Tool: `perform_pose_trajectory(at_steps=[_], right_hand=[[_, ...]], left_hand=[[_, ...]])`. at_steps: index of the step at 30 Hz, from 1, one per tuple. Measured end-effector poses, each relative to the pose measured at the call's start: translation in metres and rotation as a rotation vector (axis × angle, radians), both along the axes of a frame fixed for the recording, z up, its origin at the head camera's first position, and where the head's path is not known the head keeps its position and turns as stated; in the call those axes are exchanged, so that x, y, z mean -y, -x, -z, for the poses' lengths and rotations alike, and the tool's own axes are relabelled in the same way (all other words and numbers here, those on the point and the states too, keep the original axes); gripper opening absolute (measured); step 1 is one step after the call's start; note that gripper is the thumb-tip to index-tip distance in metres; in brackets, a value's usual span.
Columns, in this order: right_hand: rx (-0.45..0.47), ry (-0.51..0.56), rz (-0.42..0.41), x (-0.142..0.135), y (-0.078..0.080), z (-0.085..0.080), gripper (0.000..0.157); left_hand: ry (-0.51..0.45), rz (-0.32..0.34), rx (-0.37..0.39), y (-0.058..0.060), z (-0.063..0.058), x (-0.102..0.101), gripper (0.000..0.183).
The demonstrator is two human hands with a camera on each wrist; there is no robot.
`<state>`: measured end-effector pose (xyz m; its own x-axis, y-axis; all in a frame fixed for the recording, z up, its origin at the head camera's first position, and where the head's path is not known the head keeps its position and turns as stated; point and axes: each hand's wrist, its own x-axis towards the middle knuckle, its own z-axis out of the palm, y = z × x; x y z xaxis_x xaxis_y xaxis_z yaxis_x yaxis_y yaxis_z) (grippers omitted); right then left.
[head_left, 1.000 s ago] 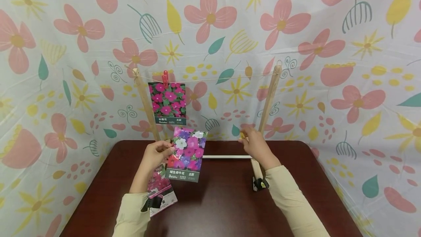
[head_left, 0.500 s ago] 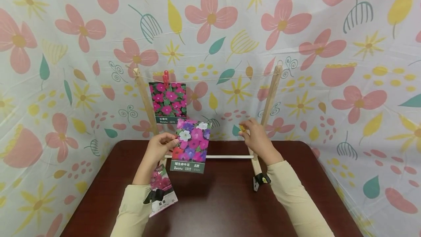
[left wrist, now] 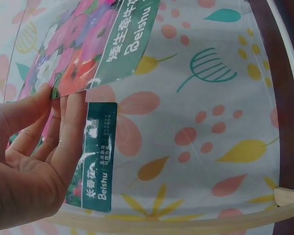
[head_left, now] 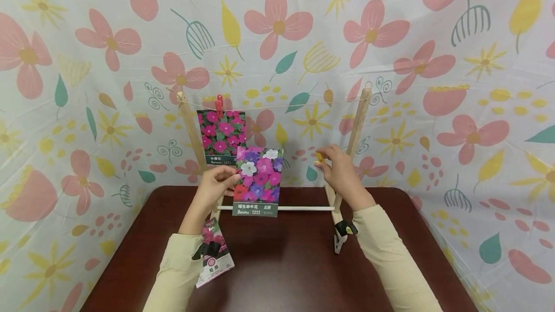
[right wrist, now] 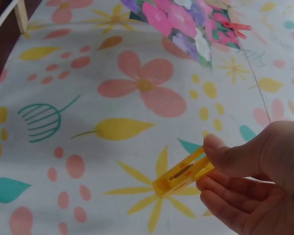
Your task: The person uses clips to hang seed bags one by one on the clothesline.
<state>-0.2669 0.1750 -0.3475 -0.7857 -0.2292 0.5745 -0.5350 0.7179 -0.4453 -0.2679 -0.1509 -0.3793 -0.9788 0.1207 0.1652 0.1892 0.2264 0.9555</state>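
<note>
My left hand (head_left: 217, 183) pinches the left edge of a seed packet (head_left: 257, 179) printed with pink, purple and white flowers, held upright below the string. In the left wrist view the thumb lies on the front of this seed packet (left wrist: 83, 49) and the fingers are behind it. My right hand (head_left: 340, 172) pinches a yellow clothespin (right wrist: 181, 174) between thumb and fingers, near the right post. Behind the held packet, another seed packet (head_left: 221, 131) with magenta flowers hangs from the string (head_left: 282, 106) by a red clothespin (head_left: 219, 105).
A wooden frame has a left post (head_left: 191, 129), a right post (head_left: 357, 124) and a white crossbar (head_left: 303, 208). One more packet (head_left: 217, 254) lies on the dark table (head_left: 286, 264), partly under my left forearm. A flower-patterned cloth (head_left: 277, 71) stands behind.
My left hand has raised the seed packet and shifted it a little right, so it now overlaps the hanging packet's lower edge. My right hand has lifted slightly with the yellow clothespin.
</note>
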Motion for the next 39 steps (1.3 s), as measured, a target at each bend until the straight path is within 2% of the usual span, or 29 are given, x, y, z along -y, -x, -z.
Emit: perform_pose_trajectory(at_steps=[10, 18, 28, 39], right_hand=[[-0.159, 0.039, -0.003, 0.0, 0.004, -0.014, 0.028], [-0.205, 0.046, -0.012, 0.004, 0.005, -0.027, 0.031], [-0.293, 0.082, -0.025, 0.01, 0.007, -0.041, 0.028], [-0.353, 0.114, -0.035, 0.015, 0.006, -0.055, 0.027]], left_hand=[[0.017, 0.017, -0.024, 0.007, -0.011, -0.006, 0.021], [0.002, 0.01, 0.008, 0.01, -0.021, -0.014, 0.023], [0.046, -0.031, -0.021, 0.015, -0.028, -0.022, 0.018], [-0.01, -0.01, -0.028, 0.017, -0.032, -0.031, 0.017]])
